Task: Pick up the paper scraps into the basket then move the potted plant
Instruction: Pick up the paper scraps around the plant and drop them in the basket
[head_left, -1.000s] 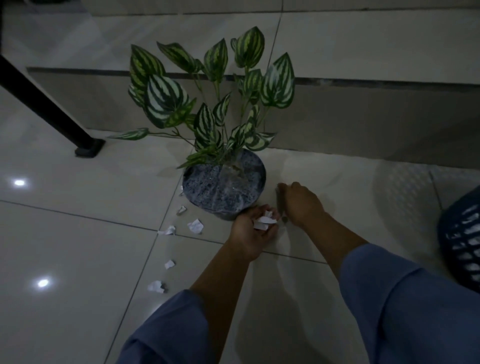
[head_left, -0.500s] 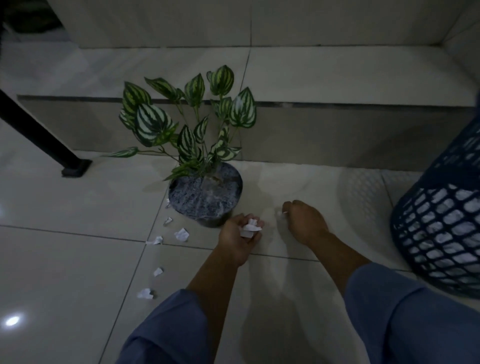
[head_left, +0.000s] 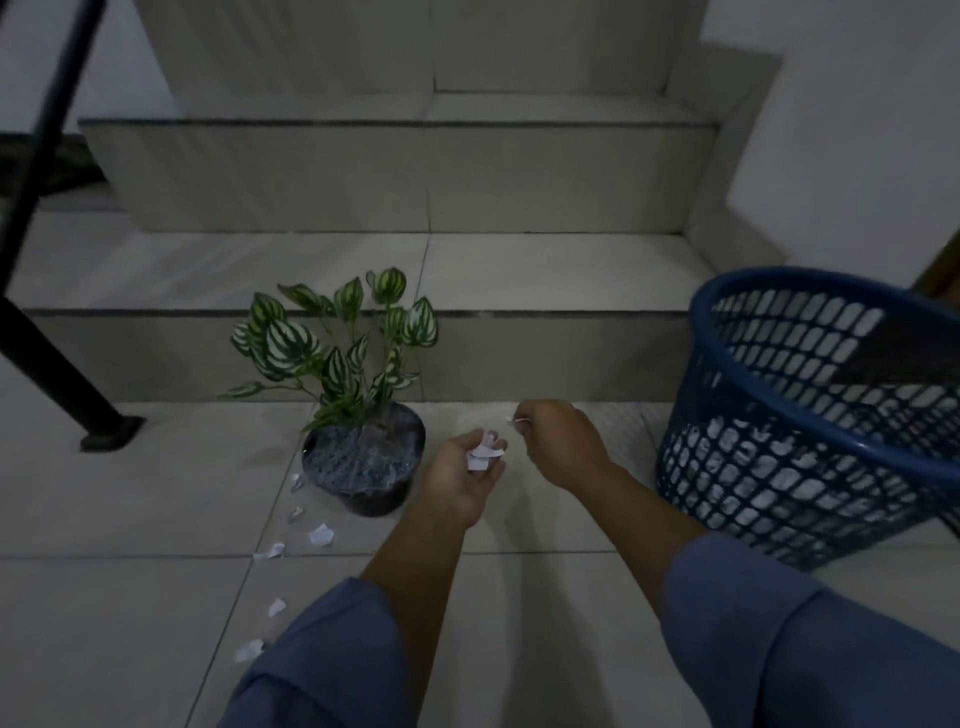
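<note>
So, maybe halfway: left hand (head_left: 460, 480) cups white torn paper scraps (head_left: 485, 451), right hand (head_left: 563, 441) pinches one more, several lie on tiles (head_left: 130, 519) beside the striped-leaf potted plant (head_left: 361, 457), blue plastic mesh basket (head_left: 779, 408) waits nearby.
</note>
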